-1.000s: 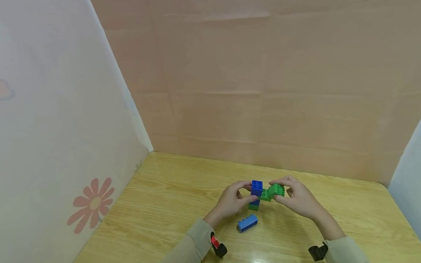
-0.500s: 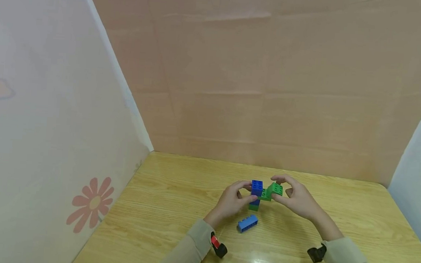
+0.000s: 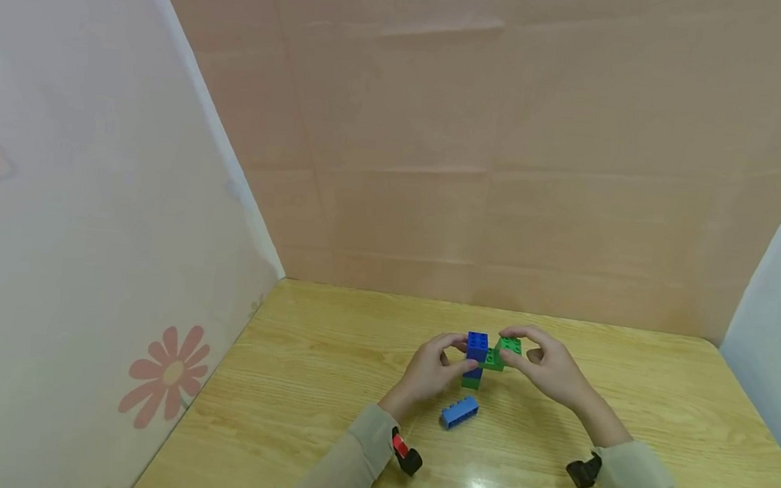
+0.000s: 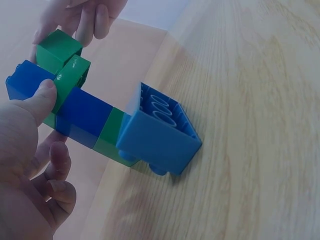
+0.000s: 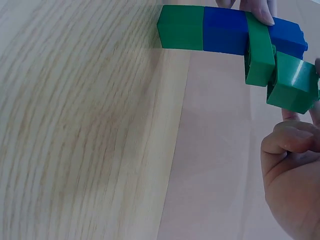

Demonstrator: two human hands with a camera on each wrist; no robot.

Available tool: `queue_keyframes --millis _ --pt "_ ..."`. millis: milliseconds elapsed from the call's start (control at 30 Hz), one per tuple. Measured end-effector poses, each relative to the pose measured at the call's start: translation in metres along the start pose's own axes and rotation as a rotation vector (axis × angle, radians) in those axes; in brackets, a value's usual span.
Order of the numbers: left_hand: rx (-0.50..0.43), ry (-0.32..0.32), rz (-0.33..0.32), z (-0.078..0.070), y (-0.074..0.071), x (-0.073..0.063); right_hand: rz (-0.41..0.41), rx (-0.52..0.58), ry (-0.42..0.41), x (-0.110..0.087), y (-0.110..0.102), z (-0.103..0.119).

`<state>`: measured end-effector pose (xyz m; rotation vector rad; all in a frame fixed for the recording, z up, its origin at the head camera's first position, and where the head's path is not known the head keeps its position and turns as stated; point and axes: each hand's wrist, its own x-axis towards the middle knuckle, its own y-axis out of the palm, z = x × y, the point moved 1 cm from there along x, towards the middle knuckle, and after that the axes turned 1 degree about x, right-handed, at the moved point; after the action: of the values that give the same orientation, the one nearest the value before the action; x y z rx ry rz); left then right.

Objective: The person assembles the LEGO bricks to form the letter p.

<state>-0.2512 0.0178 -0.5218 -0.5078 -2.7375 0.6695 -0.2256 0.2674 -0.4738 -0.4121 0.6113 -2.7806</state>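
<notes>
A small tower of building bricks stands on the table: a green brick (image 5: 181, 27) at the bottom, a dark blue brick (image 5: 226, 30) above it, a thinner green brick (image 3: 493, 360) jutting out to the right, and another dark blue brick (image 3: 477, 346) on top. My left hand (image 3: 429, 371) grips the tower's upper part between thumb and fingers. My right hand (image 3: 554, 371) pinches a green brick (image 5: 293, 82) over the jutting end of the thinner one. In the right wrist view that brick sits slightly tilted against it; whether the studs are joined is hidden.
A lighter blue brick (image 4: 160, 135) lies on its side on the wooden table (image 3: 328, 353), just in front of the tower. A pinkish-brown sheet (image 3: 398, 139) rises behind the table. White patterned sheets (image 3: 96, 178) flank it.
The right hand has shifted slightly left with its green brick, which has turned from tilted to nearly level. Its index finger, lifted half a second ago, touches the brick again. The left hand holds still.
</notes>
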Motion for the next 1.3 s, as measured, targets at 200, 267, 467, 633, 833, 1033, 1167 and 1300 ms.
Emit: queue_keyframes --millis 200,267,467,633,833,1033,1167,1300 --pt "0.011 -0.003 -0.002 0.001 0.000 0.000 -0.004 0.026 0.015 0.004 0.006 -0.004" --pt "0.011 -0.007 -0.004 0.001 0.000 0.000 -0.002 0.036 0.015 0.005 0.007 -0.004" --pt "0.012 -0.012 -0.012 0.001 0.001 0.000 0.001 0.077 0.034 0.005 0.010 -0.003" --pt "0.022 -0.012 -0.020 0.003 0.000 0.000 -0.004 0.097 0.044 0.004 0.011 -0.006" --pt "0.026 -0.003 -0.015 0.004 0.000 0.001 -0.007 0.089 0.047 0.004 0.011 -0.006" --pt "0.034 -0.017 -0.013 0.002 0.001 0.002 0.001 0.097 0.055 0.003 0.008 -0.004" --pt "0.036 -0.027 -0.015 0.000 0.001 0.002 -0.001 0.091 0.057 0.003 0.007 -0.004" --pt "0.033 -0.035 -0.009 -0.001 0.001 0.002 -0.028 0.069 0.056 0.000 0.004 -0.004"
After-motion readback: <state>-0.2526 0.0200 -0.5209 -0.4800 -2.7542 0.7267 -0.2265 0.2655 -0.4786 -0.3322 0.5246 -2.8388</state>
